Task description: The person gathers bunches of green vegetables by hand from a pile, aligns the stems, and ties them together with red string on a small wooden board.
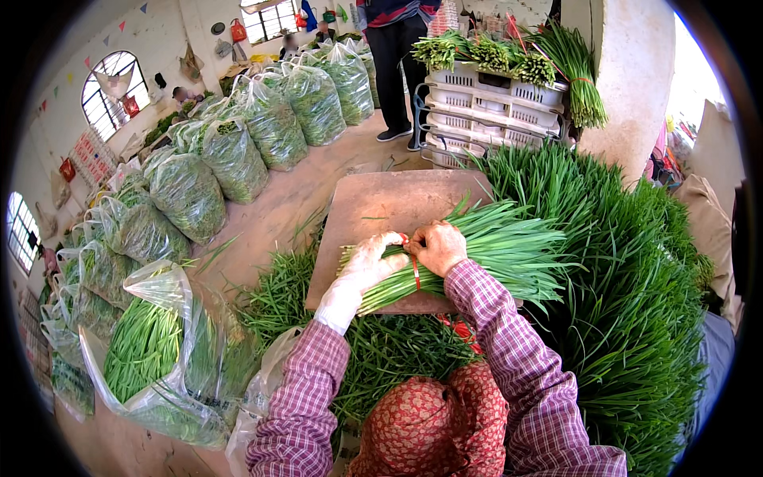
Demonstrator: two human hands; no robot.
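A thick bunch of garlic chives (pixel 501 238) lies across a brown board (pixel 373 195), its leaf tips fanning to the right. Round its middle runs a thin red tie (pixel 416 275). My left hand (pixel 369 261), in a whitish glove, rests over the stem end and pinches the tie at the top of the bunch. Beside it, my right hand (pixel 439 246) has its fingers curled in on the same tie, the knuckles upward. The fingertips nearly meet there, so the exact hold is partly hidden.
Loose chives (pixel 612 318) are heaped at the right, and more greens (pixel 405 354) lie below the board. An open plastic bag (pixel 147 350) of chives stands left. Filled bags (pixel 187 195) line the floor behind. Stacked white crates (pixel 493 107) and a standing person (pixel 389 71) are ahead.
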